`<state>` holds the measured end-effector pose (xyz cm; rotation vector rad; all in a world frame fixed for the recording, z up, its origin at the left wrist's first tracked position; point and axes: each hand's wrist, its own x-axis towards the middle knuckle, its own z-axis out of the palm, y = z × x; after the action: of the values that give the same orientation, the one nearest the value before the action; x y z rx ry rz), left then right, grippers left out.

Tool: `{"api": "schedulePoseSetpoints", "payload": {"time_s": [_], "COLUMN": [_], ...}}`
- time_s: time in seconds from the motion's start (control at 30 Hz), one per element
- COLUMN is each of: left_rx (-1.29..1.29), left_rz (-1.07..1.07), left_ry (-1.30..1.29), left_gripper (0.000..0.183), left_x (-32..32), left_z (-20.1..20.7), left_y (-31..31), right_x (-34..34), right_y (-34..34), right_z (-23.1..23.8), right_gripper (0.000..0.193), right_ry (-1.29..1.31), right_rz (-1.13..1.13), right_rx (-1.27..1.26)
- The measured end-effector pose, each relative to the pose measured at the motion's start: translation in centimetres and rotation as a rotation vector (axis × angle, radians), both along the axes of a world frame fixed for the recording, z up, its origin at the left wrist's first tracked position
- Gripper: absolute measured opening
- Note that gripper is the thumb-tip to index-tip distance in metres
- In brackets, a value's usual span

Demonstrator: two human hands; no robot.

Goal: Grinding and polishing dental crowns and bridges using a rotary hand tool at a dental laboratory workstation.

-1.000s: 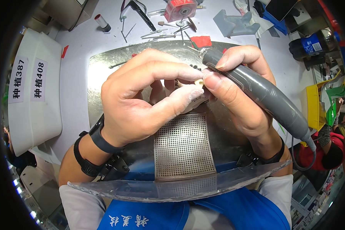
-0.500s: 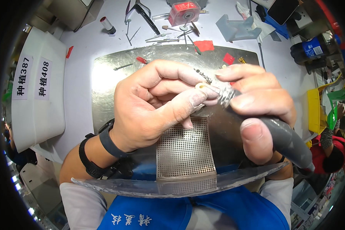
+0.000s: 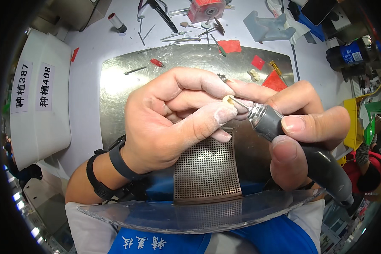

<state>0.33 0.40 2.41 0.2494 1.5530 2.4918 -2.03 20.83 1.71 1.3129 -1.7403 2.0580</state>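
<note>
the left hand [image 3: 173, 122] pinches a small cream tooth piece [image 3: 227, 100] between thumb and fingertips, held above the middle of a steel tray [image 3: 114, 80] on the white tabletop [image 3: 89, 46]. the right hand [image 3: 300, 127] is wrapped tight round a grey handpiece [image 3: 292, 144], its thin bur [image 3: 240, 103] touching the piece. under the hands sits a perforated metal grid [image 3: 207, 169] at the tray's near edge, with a clear curved shield [image 3: 190, 216] just in front of it. red scraps [image 3: 266, 70] and a red-handled bit [image 3: 156, 62] lie along the tray's far edge. loose burs [image 3: 178, 37] and a red block [image 3: 205, 9] crowd the tabletop's far edge. a white box [image 3: 38, 106] stands at the left edge. a dark band [image 3: 118, 158] circles the left wrist.
</note>
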Motion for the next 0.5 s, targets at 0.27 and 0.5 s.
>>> {"api": "schedulePoseSetpoints", "payload": {"time_s": [0.27, 0.5], "left_rx": [-0.024, -0.022], "left_rz": [-0.006, -0.022], "left_ry": [0.008, 0.019], "left_gripper": [0.022, 0.023], "left_x": [0.18, 0.09], "left_z": [-0.33, -0.34], "left_y": [-0.26, -0.34], "right_x": [0.45, 0.58], "right_y": [-0.33, -0.26], "right_z": [-0.09, 0.26], "right_gripper": [0.023, 0.025], "right_ry": [-0.016, -0.028], "right_rz": [-0.042, -0.066], "right_rx": [0.016, 0.044]}}
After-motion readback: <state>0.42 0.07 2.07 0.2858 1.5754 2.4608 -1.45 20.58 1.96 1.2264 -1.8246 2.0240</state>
